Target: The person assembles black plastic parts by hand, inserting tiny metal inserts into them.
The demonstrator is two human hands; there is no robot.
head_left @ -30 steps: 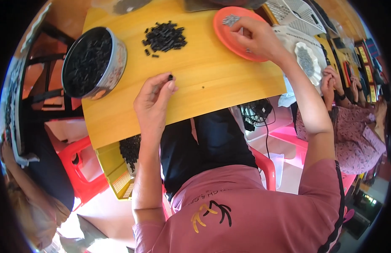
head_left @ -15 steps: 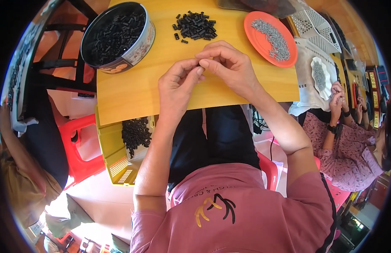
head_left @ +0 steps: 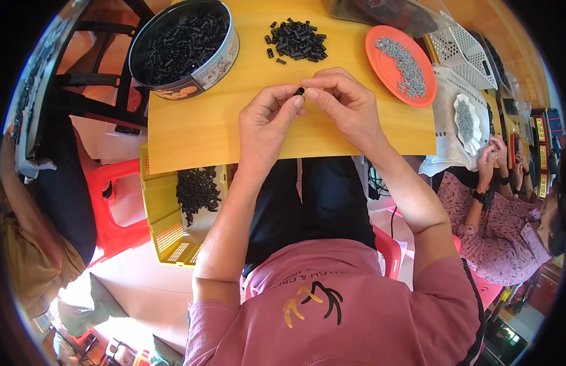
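Over the near part of the yellow table (head_left: 197,131), my left hand (head_left: 261,125) pinches a small black plastic piece (head_left: 300,91) between thumb and index finger. My right hand (head_left: 350,113) meets it from the other side, its thumb and fingertips pressed together at the piece. Whatever the right fingertips hold is too small to make out. Beyond my hands lies a loose pile of short black plastic pieces (head_left: 298,41). To the right, an orange-red plate (head_left: 379,68) carries many small silvery metal parts (head_left: 411,73) that look like screws.
A round tin (head_left: 220,66) full of black pieces stands at the table's far left. Below the left edge, a yellow crate (head_left: 162,222) holds more. At right are a white scalloped dish (head_left: 475,131), a white perforated basket (head_left: 460,55) and a co-worker's hands (head_left: 490,155).
The black piece now shows at my left fingertips, where fingers hid it before. My hands stay together in nearly the same pose. The view has shifted slightly.
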